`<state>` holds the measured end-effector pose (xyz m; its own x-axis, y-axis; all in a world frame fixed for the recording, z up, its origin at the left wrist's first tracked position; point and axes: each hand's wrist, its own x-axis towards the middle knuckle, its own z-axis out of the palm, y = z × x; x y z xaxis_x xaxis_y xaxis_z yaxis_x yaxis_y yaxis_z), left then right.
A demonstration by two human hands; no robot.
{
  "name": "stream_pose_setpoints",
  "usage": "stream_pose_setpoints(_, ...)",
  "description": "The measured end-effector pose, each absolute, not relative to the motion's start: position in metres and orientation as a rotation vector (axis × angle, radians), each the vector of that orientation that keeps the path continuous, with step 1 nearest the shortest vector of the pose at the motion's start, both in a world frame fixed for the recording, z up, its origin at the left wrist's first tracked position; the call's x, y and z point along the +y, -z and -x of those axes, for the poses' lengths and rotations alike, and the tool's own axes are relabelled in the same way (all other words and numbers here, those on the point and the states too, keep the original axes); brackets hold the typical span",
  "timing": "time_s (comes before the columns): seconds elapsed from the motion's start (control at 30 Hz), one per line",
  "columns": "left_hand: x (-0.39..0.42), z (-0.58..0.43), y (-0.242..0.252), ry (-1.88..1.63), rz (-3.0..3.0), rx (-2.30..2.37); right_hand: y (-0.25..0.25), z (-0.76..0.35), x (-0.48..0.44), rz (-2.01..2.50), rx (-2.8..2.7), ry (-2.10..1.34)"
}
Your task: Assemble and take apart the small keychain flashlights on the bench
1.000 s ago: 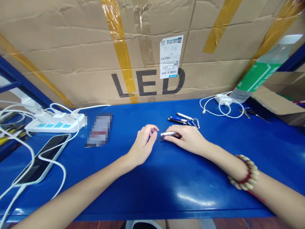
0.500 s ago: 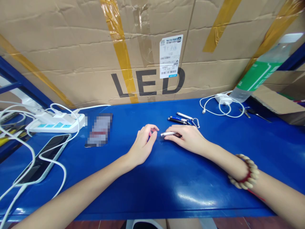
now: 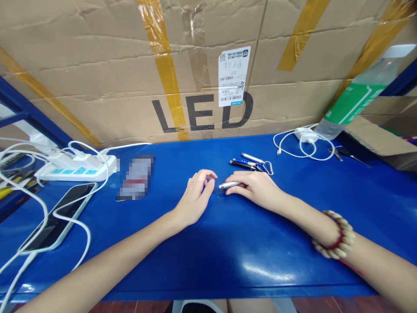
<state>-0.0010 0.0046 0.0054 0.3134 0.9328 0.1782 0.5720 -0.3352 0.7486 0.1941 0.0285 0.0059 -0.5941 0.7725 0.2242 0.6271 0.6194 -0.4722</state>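
A big brown cardboard box printed with "LED" [image 3: 211, 61] backed a glossy blue desk [image 3: 247, 243]. On that desk, just in front of you, lay a slim silver pen-shaped tube with a metallic sheen [image 3: 229, 185]. Your right hand [image 3: 257, 186] grasped it between thumb and fingers from above, leaving its left end exposed; the far end was hidden under your palm. Your left hand [image 3: 195, 198] rested loosely curled just beside that end, apart from it, thumb and forefinger parted, with nothing visible in its grasp.

The tube looked light and stiff, probably sturdy enough for a firm pinch, though its smooth, round surface would likely have rolled or slipped under a careless touch. The middle of the barrel seemed your best hold, with the exposed end suited to steadying. Just beyond your right knuckles lay slender silver, blue and black pens [image 3: 243, 164] beside a silver clip [image 3: 269, 168].
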Motion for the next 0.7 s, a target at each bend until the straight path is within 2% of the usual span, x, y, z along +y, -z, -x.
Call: stream_pose_setpoints(0.7,0.0042,0.0004,-0.0077,-0.814,-2.032,1.339,-0.0062,-0.1933,0.0269,1.149,-2.412,-0.491)
